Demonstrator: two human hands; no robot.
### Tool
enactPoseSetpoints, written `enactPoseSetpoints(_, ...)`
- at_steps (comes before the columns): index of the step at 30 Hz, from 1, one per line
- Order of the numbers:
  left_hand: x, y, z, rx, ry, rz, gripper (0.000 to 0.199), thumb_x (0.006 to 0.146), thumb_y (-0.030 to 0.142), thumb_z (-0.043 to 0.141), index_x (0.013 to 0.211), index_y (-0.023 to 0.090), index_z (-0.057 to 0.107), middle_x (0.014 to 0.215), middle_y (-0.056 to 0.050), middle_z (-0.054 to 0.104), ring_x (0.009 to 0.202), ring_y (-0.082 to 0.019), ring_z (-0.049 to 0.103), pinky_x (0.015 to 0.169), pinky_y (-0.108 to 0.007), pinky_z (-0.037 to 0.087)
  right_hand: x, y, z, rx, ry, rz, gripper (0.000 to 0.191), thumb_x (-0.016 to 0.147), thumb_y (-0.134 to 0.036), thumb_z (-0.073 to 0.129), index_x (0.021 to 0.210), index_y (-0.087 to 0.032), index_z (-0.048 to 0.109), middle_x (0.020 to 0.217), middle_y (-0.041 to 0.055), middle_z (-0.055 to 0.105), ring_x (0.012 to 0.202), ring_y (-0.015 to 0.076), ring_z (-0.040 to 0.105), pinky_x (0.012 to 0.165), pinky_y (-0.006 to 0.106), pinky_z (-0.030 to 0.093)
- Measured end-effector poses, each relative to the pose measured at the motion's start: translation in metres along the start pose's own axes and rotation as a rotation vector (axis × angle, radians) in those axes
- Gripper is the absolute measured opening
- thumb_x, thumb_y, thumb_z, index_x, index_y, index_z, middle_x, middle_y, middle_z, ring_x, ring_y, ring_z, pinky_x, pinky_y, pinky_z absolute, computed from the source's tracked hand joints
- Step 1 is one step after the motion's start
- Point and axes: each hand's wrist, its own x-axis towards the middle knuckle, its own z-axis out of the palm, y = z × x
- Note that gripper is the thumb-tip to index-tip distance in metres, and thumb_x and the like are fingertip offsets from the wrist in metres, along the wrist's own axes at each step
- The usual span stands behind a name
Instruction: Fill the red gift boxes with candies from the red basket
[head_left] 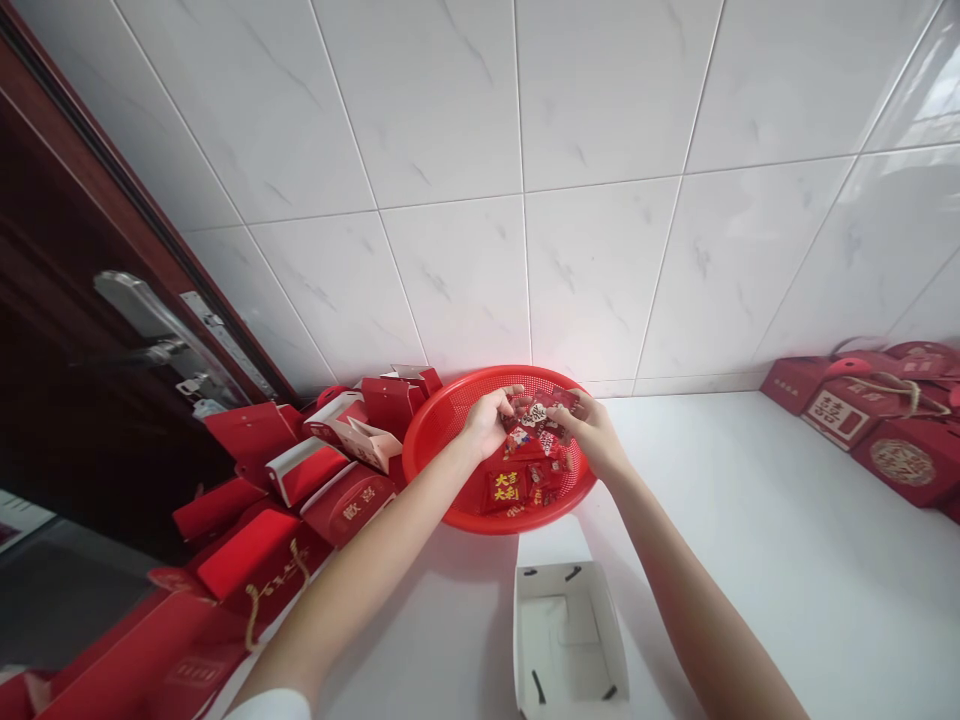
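Note:
A red plastic basket (424, 465) with a mesh wall stands against the tiled wall, holding several red candy packets (506, 488). Both hands reach into it. My left hand (487, 425) curls its fingers at the left side of some wrapped candies (535, 413). On their right side my right hand (592, 435) is closed, its thumb pressed on the wrappers. The hands partly hide the candies between them. In front of the basket, nearer to me, sits an open white box (559, 640) with dark tabs at its inner corners and nothing inside.
Several red gift boxes (349, 505), some with open flaps and rope handles, crowd the left side. Closed red boxes (900, 460) stand at the far right of the white table (720, 500). A dark door (67, 260) with a metal handle is at left.

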Motion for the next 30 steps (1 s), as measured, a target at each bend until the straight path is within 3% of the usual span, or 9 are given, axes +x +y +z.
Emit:
enactPoseSetpoints(5,-0.006,0.0,0.006,-0.005,-0.014,0.086,0.03,0.055,-0.004,0.064,0.077,0.016,0.065,0.071,-0.002,0.071,0.07,-0.014,0.066,0.071,-0.024,0.052,-0.001,0.0,0.0,0.002,0.002,-0.01,0.026,0.068,-0.04,0.075,0.085,-0.022,0.065,0.075,0.0016,0.071,0.066,0.0202,0.065,0.057,0.031,0.049)
enactPoseSetpoints(13,-0.014,0.002,0.011,0.042,-0.071,0.117,0.019,0.06,0.011,0.086,0.07,0.014,0.07,0.073,-0.001,0.071,0.07,-0.012,0.065,0.074,-0.025,0.052,0.0,0.0,0.0,0.014,-0.014,-0.015,0.03,0.067,-0.04,0.077,0.088,-0.021,0.067,0.075,0.0015,0.072,0.068,0.0208,0.066,0.06,0.033,0.052)
enactPoseSetpoints(19,-0.02,0.002,0.013,0.121,-0.102,0.081,0.022,0.062,0.018,0.088,0.073,0.014,0.069,0.07,-0.001,0.069,0.068,-0.014,0.064,0.068,-0.027,0.052,0.0,0.0,0.0,0.013,-0.003,-0.025,0.033,0.065,-0.042,0.081,0.086,-0.022,0.065,0.071,-0.0006,0.068,0.063,0.0183,0.061,0.056,0.03,0.049)
enactPoseSetpoints(24,-0.016,-0.001,0.009,0.171,-0.054,0.124,0.024,0.059,0.023,0.088,0.071,0.015,0.069,0.069,0.0,0.068,0.068,-0.015,0.064,0.067,-0.027,0.05,0.0,0.0,0.0,0.015,0.045,-0.034,0.028,0.072,-0.046,0.075,0.081,-0.023,0.061,0.068,-0.001,0.064,0.06,0.0178,0.057,0.052,0.03,0.047)
enactPoseSetpoints(30,-0.011,-0.002,0.007,0.209,-0.044,0.152,0.019,0.066,0.03,0.083,0.068,0.016,0.071,0.075,-0.004,0.073,0.075,-0.018,0.065,0.074,-0.029,0.05,0.002,0.003,0.0,0.018,0.062,-0.035,0.02,0.078,-0.042,0.069,0.081,-0.025,0.06,0.07,-0.0018,0.062,0.063,0.0168,0.056,0.056,0.029,0.048)
